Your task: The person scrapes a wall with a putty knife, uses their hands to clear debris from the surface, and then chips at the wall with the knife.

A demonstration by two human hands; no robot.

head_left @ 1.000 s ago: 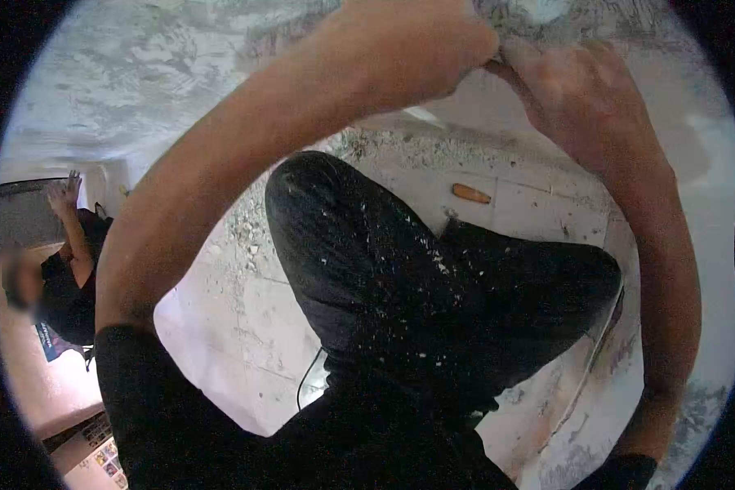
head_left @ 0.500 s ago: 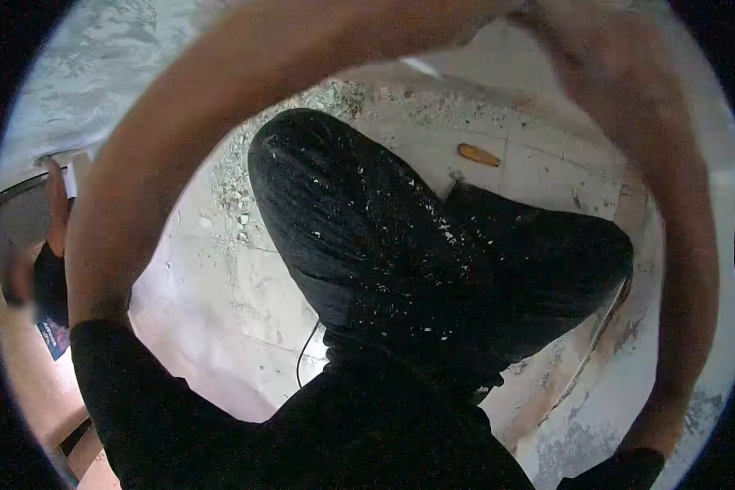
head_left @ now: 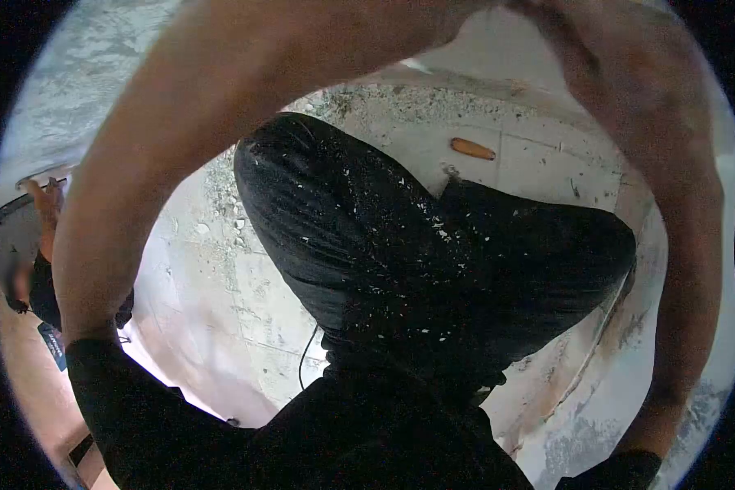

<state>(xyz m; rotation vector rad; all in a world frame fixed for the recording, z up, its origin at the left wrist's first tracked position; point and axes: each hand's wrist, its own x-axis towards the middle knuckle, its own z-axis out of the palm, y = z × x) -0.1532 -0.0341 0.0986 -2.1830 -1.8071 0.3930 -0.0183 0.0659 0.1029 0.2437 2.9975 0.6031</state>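
Observation:
Both my arms reach up and forward, and they meet at the top edge of the view. My left hand lies at the upper middle, its fingers cut off by the frame edge. Beside it my right hand also runs out of the picture, so its fingers are hidden. Whatever the hands hold or touch cannot be seen. Below them is a pale wall base, and an orange-brown, elongated object, like a wooden handle, lies on the dusty floor.
My bent legs in dark trousers, speckled with white flakes, fill the middle. Crumbled debris lines the wall foot. A black cable runs by my hip. At far left another person raises an arm toward a patchy wall.
My left forearm has shifted slightly left and my right forearm slightly right. The other person's raised hand has moved a little left and down.

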